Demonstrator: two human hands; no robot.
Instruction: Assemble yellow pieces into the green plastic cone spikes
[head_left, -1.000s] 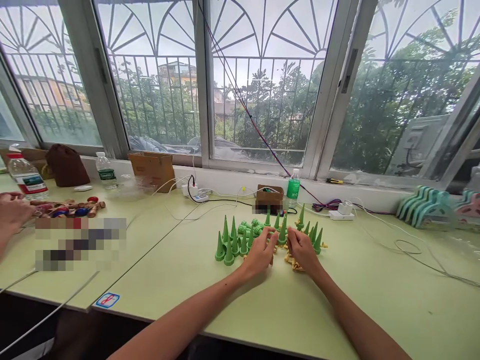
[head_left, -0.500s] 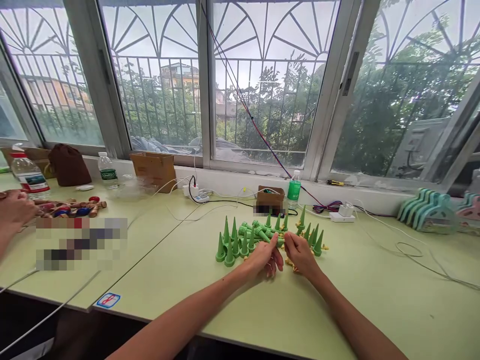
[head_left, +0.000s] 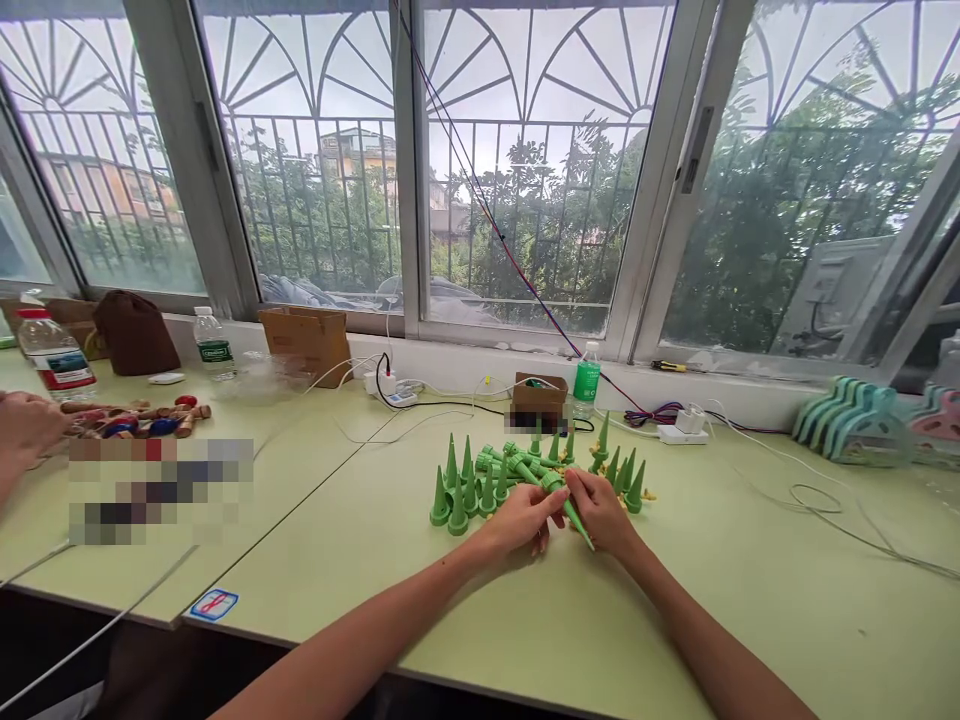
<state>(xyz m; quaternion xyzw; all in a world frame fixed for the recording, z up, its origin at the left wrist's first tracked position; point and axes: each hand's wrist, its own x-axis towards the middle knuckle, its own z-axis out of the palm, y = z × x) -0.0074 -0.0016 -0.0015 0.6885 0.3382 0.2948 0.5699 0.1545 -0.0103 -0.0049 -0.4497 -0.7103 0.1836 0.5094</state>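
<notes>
Several green cones [head_left: 457,505] stand upright at the left on the surface [head_left: 465,610]; capped green pieces [head_left: 519,462] lie heaped beside them. Our left hand [head_left: 525,518] has its fingers clamped on the wide end of a green spike [head_left: 577,522], which slants between our hands, tip toward us. Our right hand [head_left: 600,510] curls close beside it; whether its fingers grip, we cannot tell. Farther right stand more cones [head_left: 628,480]. We judge this step as two-handed handling of the spike; the next move calls for a steady left hold.
</notes>
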